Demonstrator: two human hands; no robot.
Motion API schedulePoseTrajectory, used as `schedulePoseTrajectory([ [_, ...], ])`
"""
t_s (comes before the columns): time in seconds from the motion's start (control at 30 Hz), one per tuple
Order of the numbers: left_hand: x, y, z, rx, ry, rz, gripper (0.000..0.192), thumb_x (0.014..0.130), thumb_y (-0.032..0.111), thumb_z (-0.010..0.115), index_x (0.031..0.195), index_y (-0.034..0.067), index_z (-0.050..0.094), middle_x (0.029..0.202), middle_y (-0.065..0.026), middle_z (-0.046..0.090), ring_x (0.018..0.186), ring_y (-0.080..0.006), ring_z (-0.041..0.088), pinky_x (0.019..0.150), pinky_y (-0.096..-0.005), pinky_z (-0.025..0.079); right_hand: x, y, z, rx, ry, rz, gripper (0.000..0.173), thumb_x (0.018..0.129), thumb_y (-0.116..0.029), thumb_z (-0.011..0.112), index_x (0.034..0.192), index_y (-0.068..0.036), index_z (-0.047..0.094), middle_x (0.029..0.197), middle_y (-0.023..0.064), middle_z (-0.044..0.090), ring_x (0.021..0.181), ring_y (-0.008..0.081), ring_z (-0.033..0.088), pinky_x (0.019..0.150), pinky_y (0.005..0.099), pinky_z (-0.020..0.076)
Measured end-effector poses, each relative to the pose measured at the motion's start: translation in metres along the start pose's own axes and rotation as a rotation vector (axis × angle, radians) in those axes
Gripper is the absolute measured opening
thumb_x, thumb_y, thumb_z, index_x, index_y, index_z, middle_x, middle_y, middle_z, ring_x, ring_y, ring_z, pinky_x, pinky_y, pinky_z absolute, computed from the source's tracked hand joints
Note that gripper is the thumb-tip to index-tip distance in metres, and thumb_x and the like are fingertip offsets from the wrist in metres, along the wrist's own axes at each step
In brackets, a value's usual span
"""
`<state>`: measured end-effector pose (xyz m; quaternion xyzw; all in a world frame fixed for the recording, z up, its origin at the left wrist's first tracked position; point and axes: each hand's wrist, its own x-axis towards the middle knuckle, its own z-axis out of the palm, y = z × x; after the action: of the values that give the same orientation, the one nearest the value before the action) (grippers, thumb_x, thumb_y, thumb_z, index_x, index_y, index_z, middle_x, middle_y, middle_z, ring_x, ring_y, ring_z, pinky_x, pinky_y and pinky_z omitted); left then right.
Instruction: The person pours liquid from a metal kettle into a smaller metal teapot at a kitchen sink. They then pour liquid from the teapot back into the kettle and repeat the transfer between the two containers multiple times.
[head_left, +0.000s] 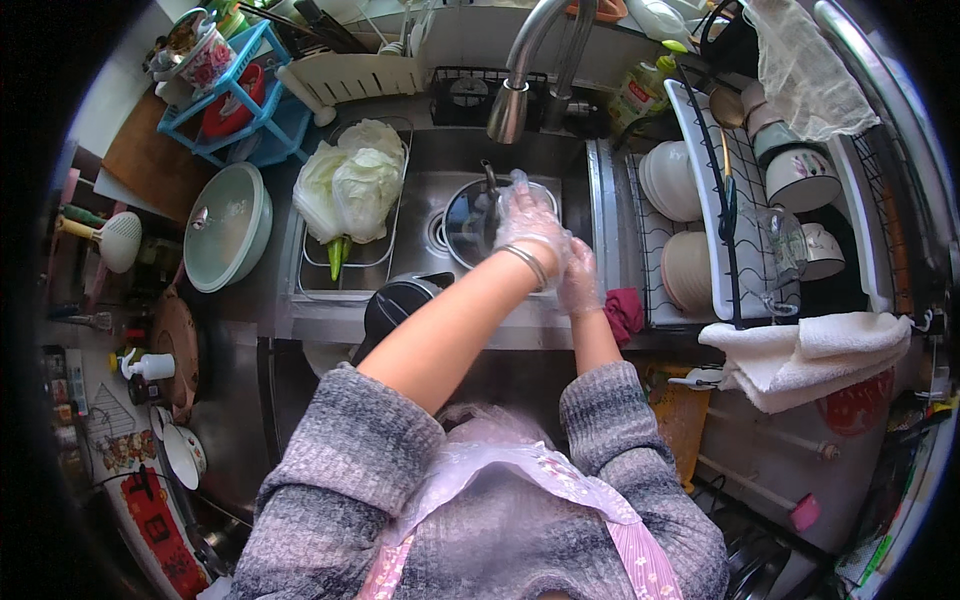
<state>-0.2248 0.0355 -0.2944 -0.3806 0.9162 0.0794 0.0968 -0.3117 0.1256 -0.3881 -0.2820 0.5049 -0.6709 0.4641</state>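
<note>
Clear plastic gloves cover both my hands. My left hand (529, 214), with silver bangles (527, 264) at its wrist, reaches over the sink (416, 191) with fingers extended and holds nothing. Beside that wrist, my right hand (581, 279) grips the loose cuff of the left glove, its fingertips partly hidden. Below the left hand, a glass lid (469, 225) with an upright handle lies in the sink, partly covered by the hand. A pale leafy cabbage (352, 184) and green peppers (337, 259) rest on a wire rack at the sink's left side.
A steel faucet (510, 109) hangs over the sink's back. A black-lidded kettle (401, 307) stands at the front edge, near my left forearm. Right: a dark red cloth (624, 315) and a dish rack with plates (667, 180). Left: a pale green basin (229, 225).
</note>
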Motion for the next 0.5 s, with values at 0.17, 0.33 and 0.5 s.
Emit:
schedulePoseTrajectory([
  [0.17,0.014,-0.001,0.017,-0.126,-0.059,-0.027,0.042,0.087,0.033,0.052,0.120,0.011,0.065,0.143,-0.0299,0.035,0.137,-0.0520,0.021,0.115,-0.0533,0.013,0.008,0.022,-0.007,-0.121,0.136,0.136,0.022,0.090,-0.022,0.062,0.103,-0.004,0.063,0.102,0.0053,0.066,0.093,0.0141,0.062,0.082,0.0288,0.0488],
  [0.33,0.010,0.003,0.010,-0.144,0.010,0.049,0.043,0.090,0.032,0.048,0.122,0.007,0.063,0.144,-0.0327,0.031,0.138,-0.0503,0.019,0.116,-0.0533,0.008,0.004,0.025,-0.002,0.060,0.166,0.088,0.021,0.089,-0.021,0.062,0.103,-0.005,0.063,0.102,0.0062,0.066,0.092,0.0154,0.063,0.081,0.0305,0.0496],
  [0.5,0.010,0.005,-0.001,-0.021,-0.113,0.010,0.048,0.095,0.033,0.038,0.129,0.005,0.056,0.146,-0.0327,0.026,0.140,-0.0480,0.014,0.116,-0.0525,0.007,0.004,0.029,0.003,-0.036,0.185,0.015,0.030,0.095,-0.031,0.056,0.086,-0.004,0.064,0.081,0.0002,0.062,0.075,0.0083,0.054,0.067,0.0262,0.0447],
])
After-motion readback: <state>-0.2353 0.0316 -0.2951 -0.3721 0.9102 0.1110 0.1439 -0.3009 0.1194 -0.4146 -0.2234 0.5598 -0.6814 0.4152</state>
